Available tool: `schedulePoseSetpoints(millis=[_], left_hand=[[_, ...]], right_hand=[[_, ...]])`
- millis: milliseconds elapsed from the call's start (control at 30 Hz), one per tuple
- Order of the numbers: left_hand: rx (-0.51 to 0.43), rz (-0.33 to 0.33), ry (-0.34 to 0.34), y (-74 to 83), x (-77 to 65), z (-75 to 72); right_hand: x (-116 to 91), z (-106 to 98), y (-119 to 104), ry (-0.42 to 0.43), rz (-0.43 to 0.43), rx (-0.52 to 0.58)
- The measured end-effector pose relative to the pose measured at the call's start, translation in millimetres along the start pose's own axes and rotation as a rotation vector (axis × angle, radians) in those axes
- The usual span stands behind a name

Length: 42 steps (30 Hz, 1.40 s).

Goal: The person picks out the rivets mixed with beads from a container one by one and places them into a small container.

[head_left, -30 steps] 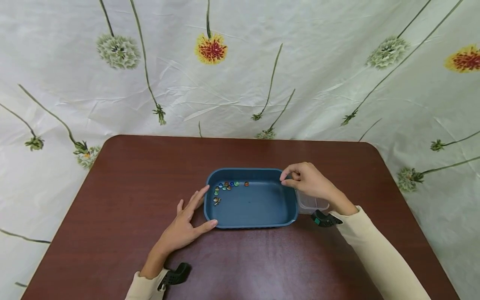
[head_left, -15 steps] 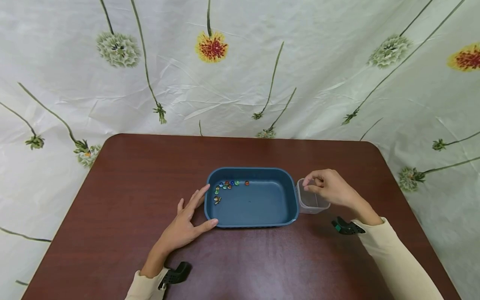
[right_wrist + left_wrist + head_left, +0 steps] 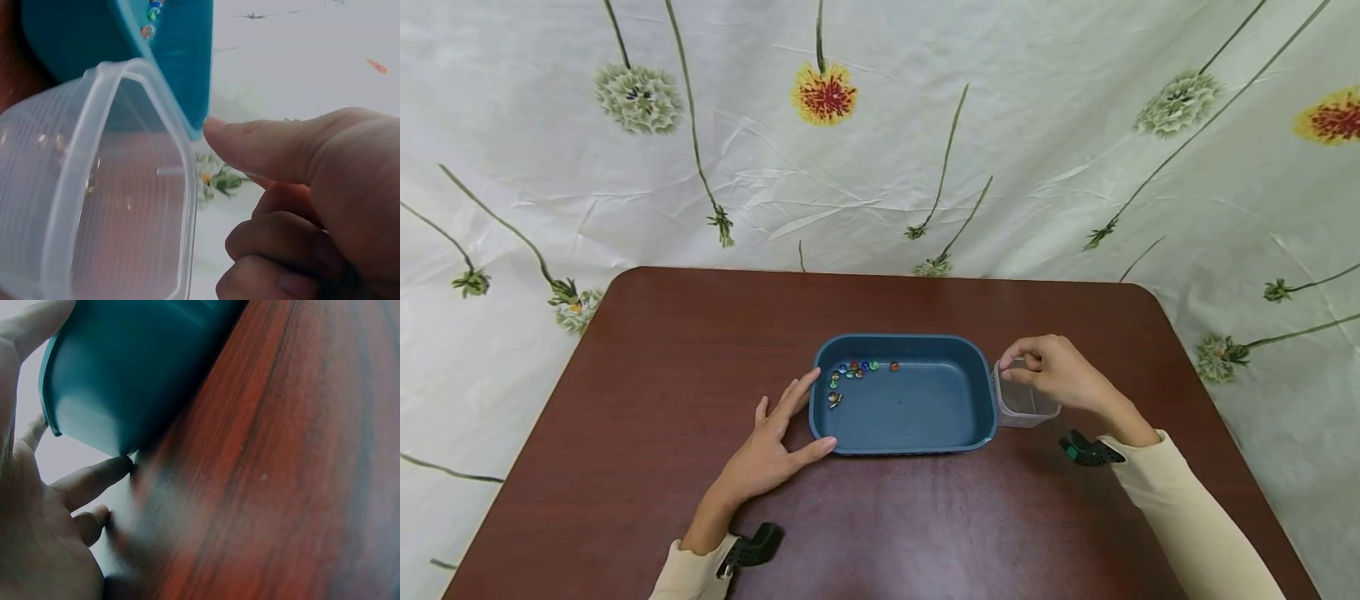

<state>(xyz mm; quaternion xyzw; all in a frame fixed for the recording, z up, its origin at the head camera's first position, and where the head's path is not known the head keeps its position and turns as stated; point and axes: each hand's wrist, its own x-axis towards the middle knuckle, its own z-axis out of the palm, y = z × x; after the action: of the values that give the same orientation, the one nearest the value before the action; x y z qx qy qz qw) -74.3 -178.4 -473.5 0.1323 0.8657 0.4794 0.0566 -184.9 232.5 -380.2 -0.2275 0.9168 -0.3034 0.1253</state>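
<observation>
A blue tray (image 3: 898, 417) lies on the table, with several small glass marbles (image 3: 854, 370) along its far left part. My left hand (image 3: 765, 457) rests against the tray's left end, thumb at the near corner and fingers along the side. In the left wrist view the left fingers (image 3: 94, 481) touch the tray wall and table. My right hand (image 3: 1060, 375) is over a clear plastic container (image 3: 1026, 408) beside the tray's right end, thumb and forefinger tips close together, other fingers curled. I cannot tell whether a marble is between those tips.
A lone orange marble (image 3: 893, 367) lies right of the other marbles in the tray. The clear container stands close against the tray's right wall. The brown table (image 3: 700, 333) ends at a white flower-patterned cloth (image 3: 880, 167) behind it.
My right hand has moved right from the tray's far right corner to over the clear container, then shifted slightly left. The left hand has stayed at the tray.
</observation>
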Motion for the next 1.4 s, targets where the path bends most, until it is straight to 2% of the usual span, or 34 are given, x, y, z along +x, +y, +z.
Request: schedulePoseSetpoints(millis=[333,633,1033,1200,1400], left_hand=[[0.000,-0.008,-0.002,-0.5,-0.4,0.1],[-0.002,-0.006,0.000,-1.2,-0.4,0.2],[0.000,-0.004,0.001,-0.7,-0.2,0.8],[0.003,0.008,0.001,-1.4,-0.3,0.7],[0.001,0.006,-0.007,-1.2,-0.6,0.9]], right_hand=[[26,17,-23,-0.064,-0.110,0.047],[51,40,-49,-0.152,-0.212,-0.009],[80,77,-79,-0.247,-0.280,0.027],[96,91,-87,-0.296,-0.325,0.074],[116,107,-92,-0.356,-0.327,0.119]])
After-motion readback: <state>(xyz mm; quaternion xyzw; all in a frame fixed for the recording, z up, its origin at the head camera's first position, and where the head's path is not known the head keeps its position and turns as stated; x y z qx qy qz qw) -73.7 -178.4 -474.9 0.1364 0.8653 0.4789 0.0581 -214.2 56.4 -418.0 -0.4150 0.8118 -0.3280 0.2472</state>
